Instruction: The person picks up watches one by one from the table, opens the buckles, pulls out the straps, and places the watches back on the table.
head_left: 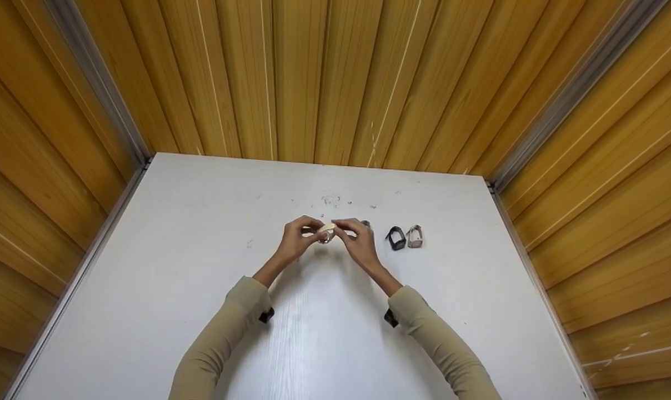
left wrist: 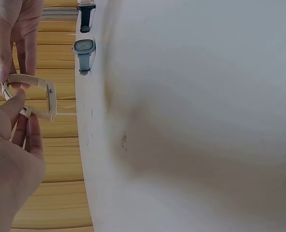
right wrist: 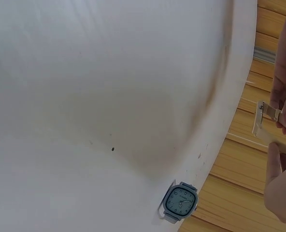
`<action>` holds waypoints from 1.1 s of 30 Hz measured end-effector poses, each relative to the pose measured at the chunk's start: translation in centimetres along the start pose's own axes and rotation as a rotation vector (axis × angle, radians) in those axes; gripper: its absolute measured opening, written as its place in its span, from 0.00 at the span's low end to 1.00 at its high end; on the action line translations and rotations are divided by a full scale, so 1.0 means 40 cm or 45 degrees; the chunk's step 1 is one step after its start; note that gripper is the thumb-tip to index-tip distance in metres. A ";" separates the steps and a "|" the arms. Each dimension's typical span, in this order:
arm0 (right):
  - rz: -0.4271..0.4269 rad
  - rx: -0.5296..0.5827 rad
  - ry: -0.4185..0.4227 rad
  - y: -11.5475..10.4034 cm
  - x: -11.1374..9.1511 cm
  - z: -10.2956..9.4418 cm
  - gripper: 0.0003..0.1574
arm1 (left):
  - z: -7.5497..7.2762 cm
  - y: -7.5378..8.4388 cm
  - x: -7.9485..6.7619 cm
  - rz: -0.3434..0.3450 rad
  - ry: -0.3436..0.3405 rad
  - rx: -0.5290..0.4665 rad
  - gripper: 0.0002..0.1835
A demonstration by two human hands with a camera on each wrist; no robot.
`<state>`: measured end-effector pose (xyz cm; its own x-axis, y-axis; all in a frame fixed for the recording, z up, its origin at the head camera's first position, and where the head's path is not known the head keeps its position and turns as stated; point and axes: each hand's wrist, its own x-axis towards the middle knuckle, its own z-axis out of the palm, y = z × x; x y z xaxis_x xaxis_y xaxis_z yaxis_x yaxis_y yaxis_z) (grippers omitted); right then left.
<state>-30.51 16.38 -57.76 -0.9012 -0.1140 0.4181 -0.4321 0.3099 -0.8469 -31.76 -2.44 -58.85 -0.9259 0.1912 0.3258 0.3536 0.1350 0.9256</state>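
A cream wristwatch (head_left: pixel 327 233) is held up between both hands over the white table, its strap forming a loop. My left hand (head_left: pixel 295 240) pinches one side of the strap between thumb and fingers, close to a strap loop seen in the left wrist view. On the other side of the strap, my right hand (head_left: pixel 360 244) has a pinching grip. From the side, the watch case (left wrist: pixel 51 99) faces away from the fingers. The dial is not visible, and fingers partly cover the strap ends.
A blue-grey watch (right wrist: pixel 180 200) lies on the table just beyond my right hand. Farther right are a black watch (head_left: pixel 396 239) and a pinkish watch (head_left: pixel 415 237), side by side. Wood-patterned panels (head_left: pixel 324 83) rise behind the white table (head_left: pixel 213 200).
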 end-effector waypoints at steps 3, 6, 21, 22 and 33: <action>-0.037 0.026 0.014 0.003 0.002 0.000 0.12 | 0.001 0.000 0.000 -0.012 0.000 -0.020 0.10; -0.046 0.009 0.028 -0.021 0.003 -0.001 0.12 | 0.006 0.000 0.003 -0.023 0.002 -0.026 0.11; -0.060 -0.056 0.040 0.014 0.001 0.006 0.12 | 0.004 -0.016 -0.001 -0.042 0.011 -0.021 0.11; -0.065 -0.070 0.026 0.013 0.001 0.005 0.12 | 0.004 -0.016 -0.001 -0.032 0.017 -0.031 0.10; -0.332 -0.333 -0.230 0.011 0.016 -0.027 0.13 | -0.002 -0.020 0.000 0.030 0.016 0.054 0.08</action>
<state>-31.24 17.47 -57.50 -0.7639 -0.3772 0.5237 -0.6449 0.4758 -0.5981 -32.06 -2.65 -59.58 -0.9188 0.1827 0.3499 0.3802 0.1720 0.9088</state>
